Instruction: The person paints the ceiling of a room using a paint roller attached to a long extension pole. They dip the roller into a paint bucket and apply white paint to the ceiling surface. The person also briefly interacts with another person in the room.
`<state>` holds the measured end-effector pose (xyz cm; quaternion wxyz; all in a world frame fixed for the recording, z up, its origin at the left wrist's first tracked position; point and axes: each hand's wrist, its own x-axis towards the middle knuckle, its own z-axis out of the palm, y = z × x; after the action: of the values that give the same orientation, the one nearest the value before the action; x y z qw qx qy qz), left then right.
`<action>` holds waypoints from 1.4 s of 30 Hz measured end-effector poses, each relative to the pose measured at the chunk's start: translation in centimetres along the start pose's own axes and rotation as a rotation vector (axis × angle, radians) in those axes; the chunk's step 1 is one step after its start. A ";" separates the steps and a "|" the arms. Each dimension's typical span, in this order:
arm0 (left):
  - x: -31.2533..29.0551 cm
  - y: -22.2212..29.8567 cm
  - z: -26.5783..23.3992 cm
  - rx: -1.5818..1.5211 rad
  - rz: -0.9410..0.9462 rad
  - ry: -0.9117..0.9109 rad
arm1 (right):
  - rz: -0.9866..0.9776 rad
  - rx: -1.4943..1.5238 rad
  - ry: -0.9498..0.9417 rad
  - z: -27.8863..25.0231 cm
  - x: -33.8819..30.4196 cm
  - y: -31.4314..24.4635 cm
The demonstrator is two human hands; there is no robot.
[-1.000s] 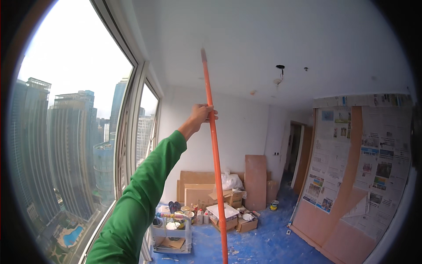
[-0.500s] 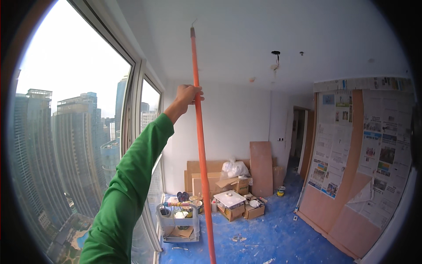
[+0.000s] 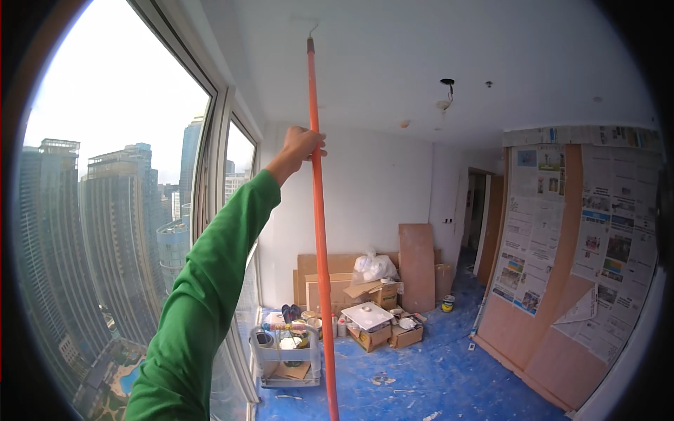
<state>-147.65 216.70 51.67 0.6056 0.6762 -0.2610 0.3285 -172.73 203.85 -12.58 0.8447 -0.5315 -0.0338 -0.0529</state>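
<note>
A long orange extension pole (image 3: pixel 319 231) rises almost upright through the middle of the view. My left hand (image 3: pixel 303 144), in a green sleeve, is closed around its upper part, with the arm stretched up and forward. At the pole's dark top end a thin bent wire frame (image 3: pixel 314 29), like that of a paint roller, reaches the white ceiling (image 3: pixel 393 49). Whatever the wire carries is pale and hard to tell from the ceiling. The pole's lower end runs out of the picture. My right hand is out of view.
Tall windows (image 3: pixel 210 175) stand close on the left. A grey step stool (image 3: pixel 288 379) with painting supplies, cardboard boxes (image 3: pixel 368 338) and leaning boards (image 3: pixel 417 266) line the far wall. Blue sheeting (image 3: pixel 421 386) covers the floor. Newspaper-covered cabinets (image 3: pixel 533 224) stand right; wires (image 3: pixel 447 91) hang from the ceiling.
The pole's top has shifted slightly right, while its lower part has swung a little left. My left hand keeps its grip at about the same spot.
</note>
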 end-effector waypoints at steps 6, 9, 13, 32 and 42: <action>3.3 -2.9 -1.8 0.043 -0.029 0.019 | -0.009 -0.002 0.012 3.6 2.3 -0.7; 4.4 -4.5 -2.5 0.018 -0.053 0.025 | -0.014 -0.008 0.019 5.2 3.4 -1.0; 5.2 -6.6 -2.6 0.012 -0.091 0.021 | -0.039 -0.032 0.050 7.5 5.4 -1.7; 3.4 -9.9 -3.3 0.021 -0.148 0.057 | -0.225 -0.170 0.090 12.5 8.9 -4.6; -7.8 -1.1 -0.4 0.093 -0.123 0.033 | -0.090 -0.189 0.012 4.8 -1.0 -2.5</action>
<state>-151.91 216.90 45.05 0.5967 0.7129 -0.1934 0.3136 -174.04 207.17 -8.37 0.7879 -0.6063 -0.0474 -0.0969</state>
